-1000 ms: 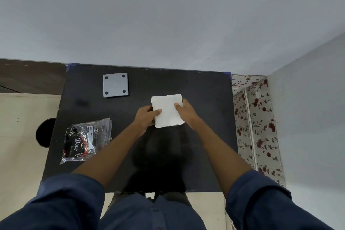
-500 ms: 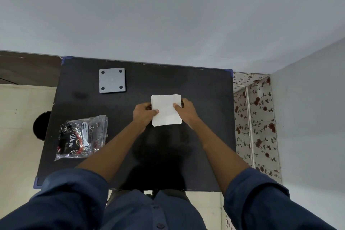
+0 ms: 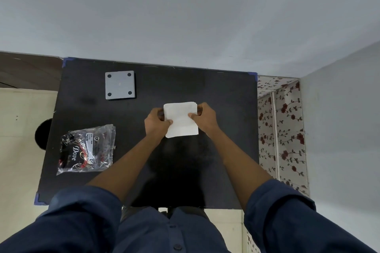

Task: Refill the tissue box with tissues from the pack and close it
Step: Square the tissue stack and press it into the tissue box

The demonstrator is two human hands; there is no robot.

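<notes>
Tissues [image 3: 181, 119] sat gripped between both hands above mid black table [image 3: 226, 109]: left hand [image 3: 156, 122] pinched left edge, right hand [image 3: 204, 118] pinched right edge. Pack [image 3: 86, 149] lay near-left, grey square box [image 3: 120, 85] far-left, both apart from hands.

Matt paper tissues [image 3: 181, 119]; glossy plastic pack [image 3: 86, 149]; matt table [image 3: 226, 109].

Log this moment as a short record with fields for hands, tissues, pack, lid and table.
left hand: grips the tissues' left edge
right hand: grips the tissues' right edge
tissues: white stack, held between both hands over the table
pack: clear wrapper, left, lying flat
lid: grey square, far left, flat
table: black
</notes>
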